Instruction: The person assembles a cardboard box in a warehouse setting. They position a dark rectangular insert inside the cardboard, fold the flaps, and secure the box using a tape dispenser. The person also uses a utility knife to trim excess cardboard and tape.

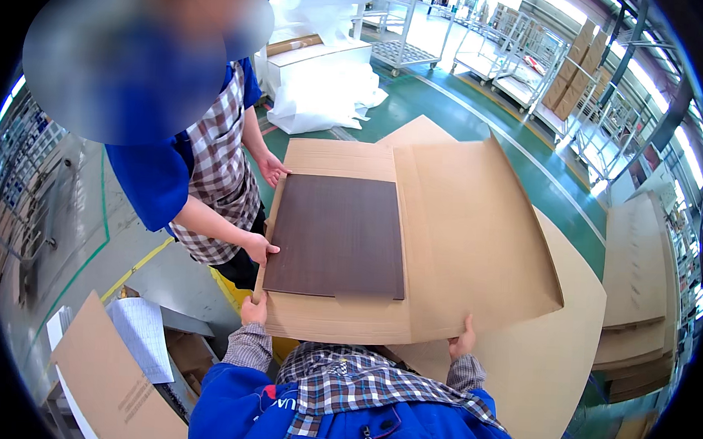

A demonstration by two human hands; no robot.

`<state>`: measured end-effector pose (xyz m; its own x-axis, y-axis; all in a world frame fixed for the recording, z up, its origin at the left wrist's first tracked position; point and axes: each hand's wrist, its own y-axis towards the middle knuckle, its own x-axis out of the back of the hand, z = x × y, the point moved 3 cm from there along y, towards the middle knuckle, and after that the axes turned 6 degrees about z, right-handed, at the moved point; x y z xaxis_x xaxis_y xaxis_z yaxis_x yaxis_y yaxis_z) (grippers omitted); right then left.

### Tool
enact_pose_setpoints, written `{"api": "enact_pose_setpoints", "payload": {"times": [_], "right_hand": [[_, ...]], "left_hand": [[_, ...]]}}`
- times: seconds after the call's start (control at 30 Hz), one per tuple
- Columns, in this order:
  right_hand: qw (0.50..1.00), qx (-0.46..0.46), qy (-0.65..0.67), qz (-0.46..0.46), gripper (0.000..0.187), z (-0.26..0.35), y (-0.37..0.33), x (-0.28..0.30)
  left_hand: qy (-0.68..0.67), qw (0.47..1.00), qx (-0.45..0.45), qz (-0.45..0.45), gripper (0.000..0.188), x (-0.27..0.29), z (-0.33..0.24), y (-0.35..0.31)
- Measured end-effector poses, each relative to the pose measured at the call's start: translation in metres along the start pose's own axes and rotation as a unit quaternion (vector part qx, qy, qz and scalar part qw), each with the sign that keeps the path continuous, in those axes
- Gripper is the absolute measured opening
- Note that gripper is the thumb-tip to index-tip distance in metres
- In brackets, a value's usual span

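Over larger flat cardboard, pinching the near edge of the creased sheet with left hand and right hand, likely to steady it beneath the brown panel flat on its left part, near a co-worker's hands at the panel's left side, perhaps for alignment, with white wrapping beyond.

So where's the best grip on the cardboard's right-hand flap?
Probably take the flap by its right edge, coming from the right: that edge appears bent up off the sheet beneath, leaving room under it. The right hand is at the flap's near edge.
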<state>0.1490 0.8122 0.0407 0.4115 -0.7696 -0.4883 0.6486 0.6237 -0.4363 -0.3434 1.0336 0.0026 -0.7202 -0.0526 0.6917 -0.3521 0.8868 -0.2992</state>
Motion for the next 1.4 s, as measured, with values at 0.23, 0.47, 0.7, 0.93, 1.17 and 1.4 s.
{"api": "enact_pose_setpoints", "payload": {"times": [0.23,0.47,0.7,0.93,1.17,1.4], "right_hand": [[0.997,0.02,0.064,-0.032,0.038,-0.026,-0.005,0.013],[0.998,-0.017,0.06,-0.002,0.036,-0.027,-0.013,0.004],[0.999,0.003,0.049,-0.012,0.039,-0.014,-0.016,0.007],[1.0,0.004,0.028,0.012,0.042,0.006,-0.025,0.007],[0.999,0.018,0.034,-0.003,0.042,0.016,-0.03,0.016],[0.999,-0.003,0.054,0.0,0.041,0.005,-0.046,0.004]], "left_hand": [[0.0,1.0,0.005,0.015,0.056,0.014,0.011,0.012],[0.019,1.0,0.024,0.007,0.057,0.032,0.01,0.011],[0.005,1.0,0.022,0.02,0.055,0.032,-0.012,-0.002],[0.019,0.998,0.011,0.051,0.055,0.016,-0.021,-0.015],[0.027,0.996,0.0,0.082,0.052,0.005,-0.029,-0.019],[0.0,0.995,0.012,0.099,0.061,0.01,-0.03,-0.014]]}}
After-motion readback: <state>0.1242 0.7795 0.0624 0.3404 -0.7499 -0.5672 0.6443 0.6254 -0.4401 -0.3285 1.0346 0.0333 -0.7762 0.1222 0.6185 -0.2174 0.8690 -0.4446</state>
